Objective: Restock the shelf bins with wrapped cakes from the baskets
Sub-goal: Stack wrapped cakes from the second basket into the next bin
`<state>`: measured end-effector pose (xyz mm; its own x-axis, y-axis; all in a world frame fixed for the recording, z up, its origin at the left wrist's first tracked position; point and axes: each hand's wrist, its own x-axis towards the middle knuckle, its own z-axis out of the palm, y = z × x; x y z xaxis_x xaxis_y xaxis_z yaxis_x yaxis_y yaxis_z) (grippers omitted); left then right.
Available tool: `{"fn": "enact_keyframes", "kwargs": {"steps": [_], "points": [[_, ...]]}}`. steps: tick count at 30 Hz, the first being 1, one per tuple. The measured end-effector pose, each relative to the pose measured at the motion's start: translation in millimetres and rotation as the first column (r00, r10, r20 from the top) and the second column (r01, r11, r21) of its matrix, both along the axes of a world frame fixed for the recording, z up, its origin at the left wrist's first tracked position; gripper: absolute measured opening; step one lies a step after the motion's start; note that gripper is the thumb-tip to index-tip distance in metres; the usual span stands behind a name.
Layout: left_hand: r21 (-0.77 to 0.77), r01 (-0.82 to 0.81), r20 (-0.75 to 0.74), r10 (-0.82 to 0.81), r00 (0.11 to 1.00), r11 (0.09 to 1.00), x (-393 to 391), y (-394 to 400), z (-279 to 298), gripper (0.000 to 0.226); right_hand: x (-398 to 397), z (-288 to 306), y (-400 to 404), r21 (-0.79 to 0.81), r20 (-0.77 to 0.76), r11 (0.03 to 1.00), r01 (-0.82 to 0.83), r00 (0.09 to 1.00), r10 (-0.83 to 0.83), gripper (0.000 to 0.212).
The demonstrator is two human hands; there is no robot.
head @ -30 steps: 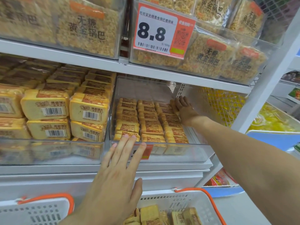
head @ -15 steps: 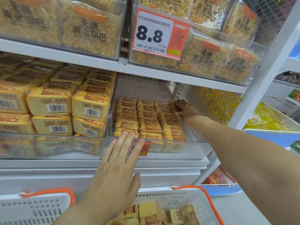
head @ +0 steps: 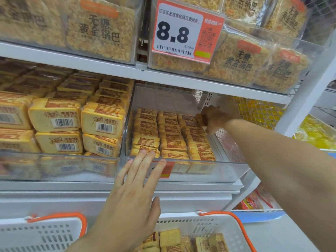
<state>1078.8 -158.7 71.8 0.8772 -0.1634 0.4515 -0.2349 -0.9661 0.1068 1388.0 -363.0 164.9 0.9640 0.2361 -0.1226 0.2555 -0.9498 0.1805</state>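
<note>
We note the bin (head: 181, 171) ahead, cakes (head: 171, 137) in rows running front to back. Right hand (head: 216, 118) is deep at the far right corner, pinching a cake (head: 200, 118); left hand (head: 134, 186), fingers straight, rests on the front rim. Basket (head: 234, 231) lies below, nearer the left.

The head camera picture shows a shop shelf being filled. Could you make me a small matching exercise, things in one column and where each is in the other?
Things:
1. left hand
2. right hand
3. price tag
4. basket

Places:
a. on the upper shelf bin
b. below the shelf, holding loose cakes
c. fingers flat against the clear bin's front
d. at the back right of the bin, gripping a wrapped cake

Pairs: 1-c, 2-d, 3-a, 4-b
</note>
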Motion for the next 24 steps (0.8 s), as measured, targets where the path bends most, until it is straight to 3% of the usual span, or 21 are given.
{"fn": "enact_keyframes", "kwargs": {"steps": [7, 10, 13, 17, 19, 21, 24], "points": [[-0.026, -0.01, 0.005, 0.01, 1.0, 1.0, 1.8, -4.1, -2.2, 0.073, -10.0, -10.7, -9.5, 0.009, 0.086, 0.996, -0.092, 0.992, 0.091, 0.049], [-0.035, -0.015, -0.007, 0.015, 1.0, 0.999, 0.1, -5.1, -0.4, 0.072, -19.6, -26.6, -13.0, -0.08, 0.129, 0.993, -0.087, 0.987, 0.097, 0.059], [-0.025, -0.018, -0.027, 0.017, 0.999, 1.0, -1.9, -4.4, 1.3, 0.075, -31.9, -22.9, -11.9, -0.198, 0.034, 0.974, -0.11, 0.992, 0.119, 0.074], [-0.01, 0.004, -0.059, -0.005, 0.998, 1.0, -5.5, -1.5, 4.0, 0.077, -41.1, -6.5, -4.1, -0.198, 0.014, 0.971, -0.134, 0.99, 0.14, 0.081], [-0.031, 0.016, -0.052, -0.018, 0.998, 0.999, -6.6, 0.2, 3.9, 0.077, -52.2, 2.1, -1.4, -0.127, 0.043, 0.983, -0.132, 0.99, 0.138, 0.072], [-0.112, 0.025, -0.037, -0.03, 0.999, 0.993, -9.5, -2.1, 4.2, 0.072, -69.3, 6.1, -5.5, 0.007, 0.1, 0.984, -0.181, 0.979, 0.179, 0.043], [-0.262, 0.09, 0.039, -0.082, 0.996, 0.961, -14.5, -13.0, 6.5, 0.044, -112.6, 1.1, -22.2, 0.234, 0.383, 0.929, -0.287, 0.905, 0.184, 0.032]]}}
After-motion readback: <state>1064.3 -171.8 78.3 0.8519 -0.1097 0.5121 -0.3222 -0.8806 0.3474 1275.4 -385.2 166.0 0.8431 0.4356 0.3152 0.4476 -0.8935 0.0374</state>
